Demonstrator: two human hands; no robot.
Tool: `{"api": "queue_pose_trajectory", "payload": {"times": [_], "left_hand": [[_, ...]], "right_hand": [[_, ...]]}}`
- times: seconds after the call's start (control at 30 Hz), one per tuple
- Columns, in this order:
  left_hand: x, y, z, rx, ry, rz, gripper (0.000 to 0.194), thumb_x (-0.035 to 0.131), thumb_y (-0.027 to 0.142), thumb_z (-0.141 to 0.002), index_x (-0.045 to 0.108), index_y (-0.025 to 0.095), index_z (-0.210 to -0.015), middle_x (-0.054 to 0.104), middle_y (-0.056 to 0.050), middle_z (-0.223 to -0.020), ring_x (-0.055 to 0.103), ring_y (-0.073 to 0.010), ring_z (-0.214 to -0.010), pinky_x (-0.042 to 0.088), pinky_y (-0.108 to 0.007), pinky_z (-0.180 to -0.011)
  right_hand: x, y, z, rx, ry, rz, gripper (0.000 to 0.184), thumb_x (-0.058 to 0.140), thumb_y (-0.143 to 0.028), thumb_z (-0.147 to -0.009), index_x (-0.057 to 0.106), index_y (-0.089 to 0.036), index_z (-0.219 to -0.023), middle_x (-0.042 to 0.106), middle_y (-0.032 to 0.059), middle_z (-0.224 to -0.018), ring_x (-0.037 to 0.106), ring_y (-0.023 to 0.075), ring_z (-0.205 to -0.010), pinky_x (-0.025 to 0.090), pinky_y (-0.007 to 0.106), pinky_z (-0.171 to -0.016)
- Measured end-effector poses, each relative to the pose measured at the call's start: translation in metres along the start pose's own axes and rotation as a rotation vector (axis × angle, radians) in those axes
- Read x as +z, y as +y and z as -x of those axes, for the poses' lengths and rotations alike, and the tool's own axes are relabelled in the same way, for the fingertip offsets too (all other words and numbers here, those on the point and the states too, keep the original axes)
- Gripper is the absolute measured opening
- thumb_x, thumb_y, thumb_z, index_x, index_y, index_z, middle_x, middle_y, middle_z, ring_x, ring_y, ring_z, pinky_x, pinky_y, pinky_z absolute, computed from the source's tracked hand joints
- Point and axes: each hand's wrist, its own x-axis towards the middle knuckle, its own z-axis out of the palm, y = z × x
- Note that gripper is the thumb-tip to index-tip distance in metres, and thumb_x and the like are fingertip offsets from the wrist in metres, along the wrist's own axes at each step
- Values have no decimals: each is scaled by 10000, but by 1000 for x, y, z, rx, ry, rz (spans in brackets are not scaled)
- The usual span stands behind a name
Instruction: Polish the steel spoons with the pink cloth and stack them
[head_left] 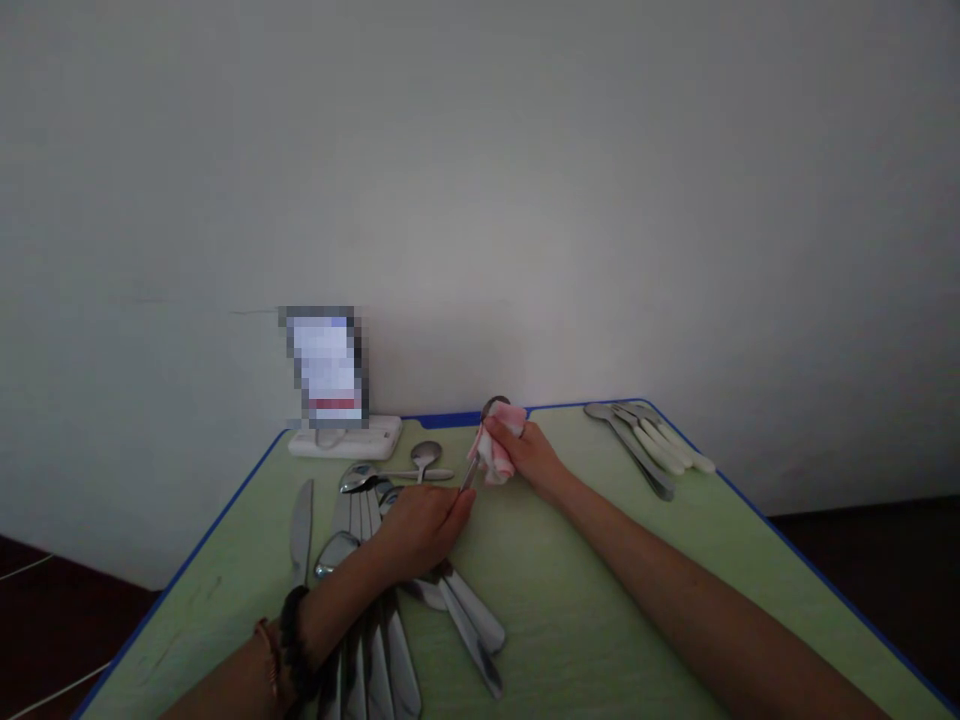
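One pale wall [480, 200] rises behind one green, blue-edged surface [570, 600]. Near left lies one large cutlery pile [382, 640], overlapping too much for an exact count. At far right is one smaller cutlery group [637, 450], with at least two white handles and one metal-handled spoon. At far left are one pixelated phone [326, 365], upright, and one white base [345, 445]. One knife [301, 525] lies at left; two spoons cross beyond the pile.

The left forearm, wearing two bracelets, hides part of the pile. Far out, at the middle of the surface, the left hand [427, 525] is closed round the handle of one held spoon [493, 404], tilted bowl-end away. The right hand [529, 455] pinches one pink-and-white cloth [499, 455] against it, just below the bowl.
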Motion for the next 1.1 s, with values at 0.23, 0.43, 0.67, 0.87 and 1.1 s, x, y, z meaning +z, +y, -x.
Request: {"api": "queue_pose_trajectory", "payload": {"times": [0.23,0.43,0.67,0.87,1.1], "left_hand": [[-1,3,-1,-30,-15,-40,545,204,357,-978,636,163,-708,658,-66,-661,617,-181,-635,340,-262,-588],[-6,3,0,15,-53,-40,589,166,378,-982,607,163,-656,647,-65,-641,610,-180,-616,337,-267,-586],[-7,-1,3,61,-97,-25,624,143,385,-983,584,169,-598,637,-54,-593,601,-166,-590,361,-256,-603],[-2,-3,2,74,-45,-47,616,164,398,-977,615,170,-625,638,-56,-584,608,-167,-581,369,-249,-597],[-4,-1,2,70,-66,-47,582,203,385,-970,623,167,-631,647,-66,-599,607,-181,-589,377,-256,-592]], "right_hand": [[-1,7,-5,-51,174,-18,432,574,-566,-734,645,-141,-695,611,12,-587,514,118,-538,400,236,-534],[-1,8,-5,-137,297,57,409,531,-535,-767,631,-145,-699,603,11,-624,511,125,-581,409,240,-563],[-5,6,-3,-121,140,90,421,537,-564,-760,583,-167,-627,603,7,-573,530,130,-537,408,236,-521],[13,2,6,19,179,-15,530,497,-664,-745,589,-161,-606,600,34,-505,534,135,-485,412,241,-486],[20,4,6,65,150,-128,488,550,-640,-723,612,-165,-628,636,47,-551,548,138,-504,424,243,-493]]}}
